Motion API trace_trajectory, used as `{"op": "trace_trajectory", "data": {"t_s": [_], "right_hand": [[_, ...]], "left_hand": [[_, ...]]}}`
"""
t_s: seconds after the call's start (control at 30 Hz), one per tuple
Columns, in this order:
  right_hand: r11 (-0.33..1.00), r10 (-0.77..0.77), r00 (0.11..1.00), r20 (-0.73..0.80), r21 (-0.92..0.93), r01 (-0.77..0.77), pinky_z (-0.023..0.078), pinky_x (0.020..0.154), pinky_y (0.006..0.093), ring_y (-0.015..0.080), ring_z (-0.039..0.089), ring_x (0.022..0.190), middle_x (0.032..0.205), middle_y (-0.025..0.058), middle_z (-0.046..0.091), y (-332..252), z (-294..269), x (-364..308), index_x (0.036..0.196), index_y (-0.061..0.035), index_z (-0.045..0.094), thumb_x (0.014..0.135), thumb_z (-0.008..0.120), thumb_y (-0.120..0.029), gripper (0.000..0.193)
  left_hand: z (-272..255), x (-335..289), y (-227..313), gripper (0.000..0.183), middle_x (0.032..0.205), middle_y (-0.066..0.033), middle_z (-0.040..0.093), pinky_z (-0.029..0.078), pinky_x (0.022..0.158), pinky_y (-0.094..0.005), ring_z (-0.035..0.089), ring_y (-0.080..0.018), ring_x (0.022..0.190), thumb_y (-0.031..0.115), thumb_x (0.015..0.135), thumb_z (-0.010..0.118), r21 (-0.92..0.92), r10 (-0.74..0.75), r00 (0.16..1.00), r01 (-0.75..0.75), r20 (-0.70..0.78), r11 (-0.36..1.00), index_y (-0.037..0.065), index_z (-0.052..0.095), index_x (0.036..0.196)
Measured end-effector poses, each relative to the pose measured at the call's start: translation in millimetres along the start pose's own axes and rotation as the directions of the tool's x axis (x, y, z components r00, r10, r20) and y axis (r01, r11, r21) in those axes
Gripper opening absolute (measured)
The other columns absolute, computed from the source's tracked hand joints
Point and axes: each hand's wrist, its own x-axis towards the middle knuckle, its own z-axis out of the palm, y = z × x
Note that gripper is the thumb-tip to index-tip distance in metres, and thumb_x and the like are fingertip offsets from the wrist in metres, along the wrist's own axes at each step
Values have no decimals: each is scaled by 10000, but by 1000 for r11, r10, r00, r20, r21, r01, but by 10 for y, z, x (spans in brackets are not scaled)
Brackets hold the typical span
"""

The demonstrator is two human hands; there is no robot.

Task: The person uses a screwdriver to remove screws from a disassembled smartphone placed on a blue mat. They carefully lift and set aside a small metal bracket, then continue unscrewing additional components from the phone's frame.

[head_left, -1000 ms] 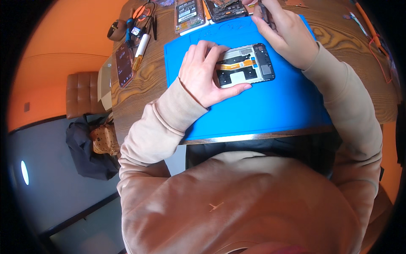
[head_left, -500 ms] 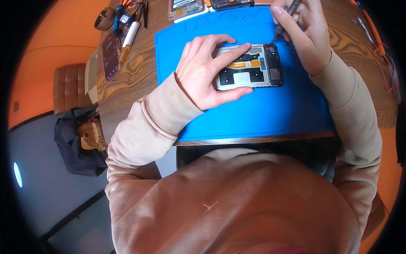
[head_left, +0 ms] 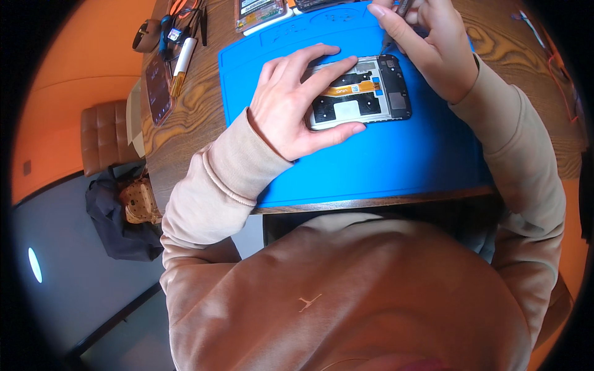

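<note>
An opened phone screen assembly (head_left: pixel 346 110) lies flat on the blue work mat (head_left: pixel 371 164). Its inner side faces up, with an orange ribbon cable (head_left: pixel 346 90) along the middle. My left hand (head_left: pixel 292 105) clasps its left end, thumb along the near edge and fingers at the far edge. In my right hand (head_left: pixel 430 52) is a dark, slim pen-like tool (head_left: pixel 388 41), pinched between thumb and fingers. The tool's narrow tip is at the assembly's far edge, near the right corner. Whether it touches the edge, I cannot tell.
Left of the mat lie a phone (head_left: pixel 159 89), a brush with a white handle (head_left: pixel 184 59) and a tangle of cables and tools (head_left: pixel 176 28). Other opened phone parts (head_left: pixel 260 12) sit beyond the mat. Red wires (head_left: pixel 566 93) are at the far right of the wooden table (head_left: pixel 164 145).
The tool's tip has shifted slightly left along the assembly's far edge, away from the corner. My left hand keeps its hold. The whole view has shifted a little.
</note>
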Motion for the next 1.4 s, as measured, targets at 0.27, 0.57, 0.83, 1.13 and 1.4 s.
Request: {"op": "trace_trajectory", "data": {"t_s": [0.27, 0.57, 0.83, 1.13, 1.4], "right_hand": [[993, -112, 988, 110, -28, 116, 445, 681, 219, 88, 526, 792, 949, 48, 512, 4, 7, 11, 1207, -39, 428, 930, 614, 82, 355], [967, -125, 970, 210, -191, 166, 472, 778, 293, 212, 552, 845, 990, 123, 509, -43, -114, 133, 1148, -35, 421, 926, 621, -1, 301], [939, -255, 942, 219, -176, 295, 463, 837, 358, 277, 527, 888, 982, 134, 498, 2, -101, 170, 1085, -50, 409, 823, 534, 33, 302], [973, -174, 961, 215, -110, 201, 459, 827, 348, 268, 510, 848, 973, 139, 494, -42, -154, 193, 1072, -54, 411, 859, 643, -63, 315], [963, -194, 953, 231, -139, 230, 469, 834, 333, 267, 527, 870, 977, 146, 504, -153, -143, 191, 1063, -54, 413, 827, 593, 6, 303]], "left_hand": [[4, 7, -16, 782, 1426, -140, 554, 381, 1054, -405, 558, -305, 1212, 506, 759, 829, 10, 12, 1000, -12, -9, 1000, 122, 623, 1409], [34, 14, -45, 781, 1380, -137, 575, 393, 1022, -398, 579, -295, 1165, 526, 749, 826, 24, 36, 999, -35, -32, 999, 104, 636, 1378], [59, 27, -56, 737, 1339, -116, 582, 403, 1011, -399, 583, -294, 1110, 533, 743, 828, 7, 48, 996, -48, -76, 999, 136, 657, 1340], [67, 31, -64, 746, 1337, -120, 579, 402, 1006, -401, 576, -299, 1107, 540, 732, 829, 12, 50, 996, -49, -75, 999, 134, 660, 1335], [69, 30, -60, 746, 1338, -122, 581, 400, 1003, -403, 577, -301, 1114, 544, 735, 825, 13, 55, 996, -54, -76, 998, 129, 661, 1333]]}}
